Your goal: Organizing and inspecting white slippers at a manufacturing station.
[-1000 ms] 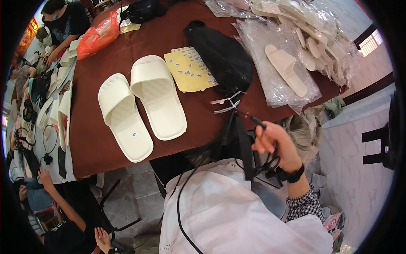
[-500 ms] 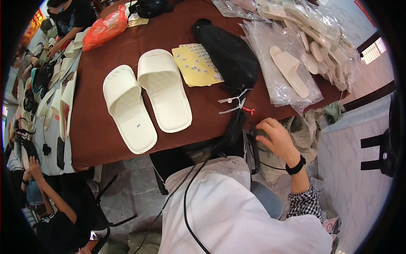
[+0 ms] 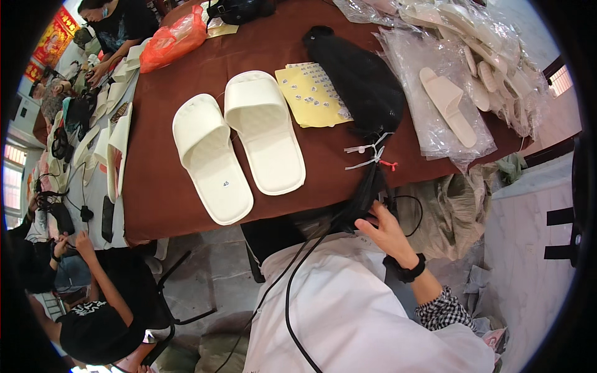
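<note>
My right hand (image 3: 388, 233), with a black band on its wrist, hovers just below the table's near edge. Its thumb and fingers are apart and I see nothing held in them. The fingertips come close to the hanging end of a black fabric bundle (image 3: 360, 78), which white ties and a red one cinch; whether they touch it I cannot tell. Two cream slide slippers lie side by side on the brown table: the left slipper (image 3: 225, 184) bears a small round sticker, the right slipper (image 3: 277, 165) shows none. Yellow sticker sheets (image 3: 308, 102) lie partly under the bundle. My left hand is out of view.
Bagged slippers (image 3: 497, 68) pile up at the far right, with a single pale slipper (image 3: 449, 102) on clear plastic (image 3: 429, 133). An orange bag (image 3: 177, 45) lies far left. Black cables (image 3: 292, 298) cross my lap. Co-workers sit at the slipper-covered table on the left.
My right hand has moved left and slightly down, toward the hanging end of the black bundle. The view has shifted a little, so the table's things appear farther right.
</note>
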Tool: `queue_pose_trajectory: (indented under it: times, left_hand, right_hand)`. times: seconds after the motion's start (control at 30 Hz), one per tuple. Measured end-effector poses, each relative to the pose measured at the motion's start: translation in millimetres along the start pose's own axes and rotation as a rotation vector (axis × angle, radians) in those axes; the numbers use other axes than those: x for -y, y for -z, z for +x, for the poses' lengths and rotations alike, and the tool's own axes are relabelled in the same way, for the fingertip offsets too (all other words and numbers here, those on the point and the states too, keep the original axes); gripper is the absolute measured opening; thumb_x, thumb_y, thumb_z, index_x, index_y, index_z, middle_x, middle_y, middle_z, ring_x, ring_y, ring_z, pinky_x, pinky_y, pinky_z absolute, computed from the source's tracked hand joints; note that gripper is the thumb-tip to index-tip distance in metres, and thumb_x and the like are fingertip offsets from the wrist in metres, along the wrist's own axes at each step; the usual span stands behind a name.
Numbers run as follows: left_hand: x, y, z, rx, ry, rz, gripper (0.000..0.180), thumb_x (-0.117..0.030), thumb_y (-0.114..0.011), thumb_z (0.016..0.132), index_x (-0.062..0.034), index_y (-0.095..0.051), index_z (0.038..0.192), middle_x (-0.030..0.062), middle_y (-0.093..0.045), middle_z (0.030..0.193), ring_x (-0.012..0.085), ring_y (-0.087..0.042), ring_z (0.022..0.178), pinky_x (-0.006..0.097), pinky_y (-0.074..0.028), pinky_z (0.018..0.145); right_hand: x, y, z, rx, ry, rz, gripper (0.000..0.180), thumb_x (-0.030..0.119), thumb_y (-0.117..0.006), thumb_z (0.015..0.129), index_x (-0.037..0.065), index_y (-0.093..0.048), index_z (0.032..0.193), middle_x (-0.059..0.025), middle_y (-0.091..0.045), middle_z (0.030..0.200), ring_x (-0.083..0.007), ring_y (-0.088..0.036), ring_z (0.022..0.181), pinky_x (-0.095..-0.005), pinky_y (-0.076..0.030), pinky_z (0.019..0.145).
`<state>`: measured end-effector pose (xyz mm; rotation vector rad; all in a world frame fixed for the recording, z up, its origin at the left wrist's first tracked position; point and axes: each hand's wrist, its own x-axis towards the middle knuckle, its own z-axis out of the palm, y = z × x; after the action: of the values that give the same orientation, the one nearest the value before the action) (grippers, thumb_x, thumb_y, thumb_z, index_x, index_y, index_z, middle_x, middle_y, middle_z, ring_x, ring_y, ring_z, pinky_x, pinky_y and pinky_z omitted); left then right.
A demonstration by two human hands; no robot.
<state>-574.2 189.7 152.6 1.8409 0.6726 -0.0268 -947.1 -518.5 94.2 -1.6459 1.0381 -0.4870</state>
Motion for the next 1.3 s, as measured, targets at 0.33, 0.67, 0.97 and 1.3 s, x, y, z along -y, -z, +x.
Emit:
queue_pose_trajectory:
  times: [0.33,0.67,0.97,1.3]
  left_hand:
    - [-11,-65,-31,0.409,-0.613,0.653,0.036,-0.013,-0.057,0.097,0.002,-0.059,0.129,0.0208,-0.057,0.132,0.0331,-0.056,0.123,0.037,-0.052,0.098]
    - [-42,-347,-176,1.16,-0.543,0.61,0.029,-0.009,-0.055,0.098,0.0011,-0.063,0.125,0.0129,-0.069,0.114,0.0202,-0.065,0.105,0.03,-0.049,0.093]
    - [96,-507,-276,1.499,-1.177,0.794,0.055,-0.014,-0.061,0.091,-0.006,-0.048,0.144,0.0208,-0.042,0.15,0.0402,-0.04,0.138,0.044,-0.034,0.115]
    - [68,-491,-263,1.353,-0.888,0.763,0.061,0.0,-0.052,0.088,-0.0164,-0.044,0.146,0.023,-0.053,0.138,0.0444,-0.059,0.113,0.049,-0.051,0.093]
  right_hand:
    - [12,17,-3,0.244,-0.364,1.23,0.035,0.029,-0.043,0.103,0.001,-0.062,0.093,-0.0094,-0.062,0.085,-0.0356,-0.063,0.113,-0.0505,-0.048,0.104]
    - [14,12,4,0.279,-0.452,1.347,0.027,0.026,-0.045,0.103,0.004,-0.059,0.102,-0.0079,-0.059,0.084,-0.0292,-0.063,0.098,-0.0539,-0.05,0.1]
    - [14,5,-4,0.071,-0.213,0.96,0.028,0.012,-0.055,0.096,0.003,-0.05,0.121,-0.009,-0.058,0.098,-0.026,-0.061,0.1,-0.0484,-0.046,0.105]
    - [21,11,3,0.061,-0.3,0.598,0.024,0.023,-0.064,0.097,0.004,-0.06,0.113,-0.0045,-0.057,0.09,-0.0116,-0.056,0.081,-0.0281,-0.045,0.071]
